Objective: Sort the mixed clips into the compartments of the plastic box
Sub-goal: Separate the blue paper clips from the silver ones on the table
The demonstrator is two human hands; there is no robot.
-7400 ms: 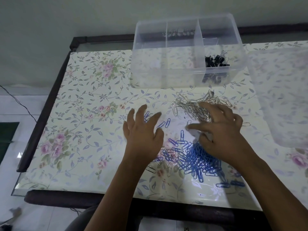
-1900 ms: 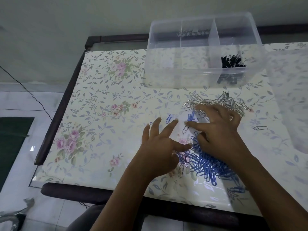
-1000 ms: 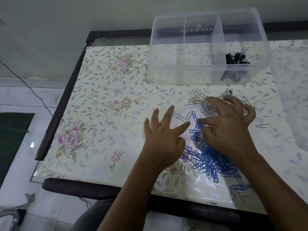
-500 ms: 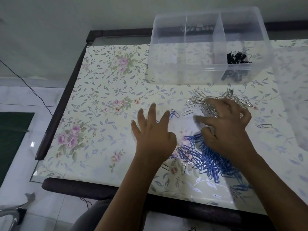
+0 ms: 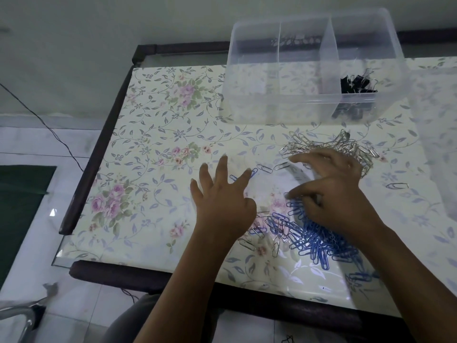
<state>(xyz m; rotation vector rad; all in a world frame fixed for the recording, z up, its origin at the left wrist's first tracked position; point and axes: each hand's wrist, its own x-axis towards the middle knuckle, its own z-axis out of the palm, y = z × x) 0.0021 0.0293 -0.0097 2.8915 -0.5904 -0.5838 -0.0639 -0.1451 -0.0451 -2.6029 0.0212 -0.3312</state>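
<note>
A clear plastic box [image 5: 272, 105] with three compartments stands at the back of the table; black binder clips [image 5: 357, 84] lie in its right compartment. In front of it is a heap of silver paper clips [image 5: 321, 144], and nearer me a heap of blue paper clips [image 5: 319, 241] with a few silver ones mixed in. My left hand [image 5: 222, 201] lies flat, fingers spread, with a fingertip by a loose blue clip [image 5: 253, 173]. My right hand [image 5: 331, 191] hovers between the two heaps, fingers spread and blurred, touching the clips.
The floral table top [image 5: 153, 157] has a dark frame [image 5: 99, 149]. A translucent lid [image 5: 437, 134] stands at the right edge. A single silver clip [image 5: 397, 186] lies apart on the right. A cable [image 5: 49, 129] runs over the tiled floor at the left.
My left hand has slid a little forward and spread its fingers. My right hand has drawn its thumb back toward the blue heap, with its fingers by the silver one.
</note>
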